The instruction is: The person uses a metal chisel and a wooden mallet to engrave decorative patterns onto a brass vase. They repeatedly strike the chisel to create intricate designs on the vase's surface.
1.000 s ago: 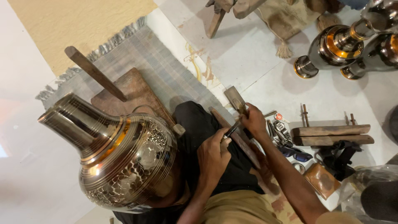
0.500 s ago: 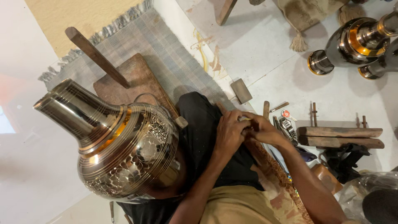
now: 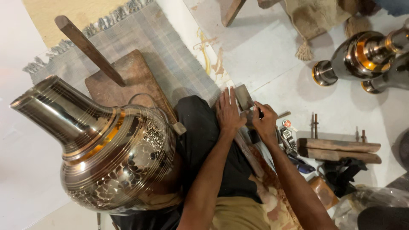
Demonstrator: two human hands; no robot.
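Note:
A large engraved metal vase (image 3: 102, 149) lies tilted across my lap, its neck pointing to the upper left. My left hand (image 3: 228, 113) rests flat, fingers spread, on a small grey rectangular block (image 3: 244, 97) on the floor beside my knee. My right hand (image 3: 265, 123) is closed around a thin dark tool (image 3: 260, 113) whose tip meets the block's near end. Both hands sit close together, to the right of the vase.
A wooden board (image 3: 128, 83) with a slanted wooden stick (image 3: 87, 49) lies on a grey fringed mat (image 3: 170, 55). Polished metal vessels (image 3: 362, 59) stand at the upper right. Wooden bars (image 3: 338, 149), small tools (image 3: 289, 138) and a dark cloth lie to the right.
The hands went from holding the thin tool above my knee to the floor. My left hand now lies flat on the grey block and my right hand presses the tool against it.

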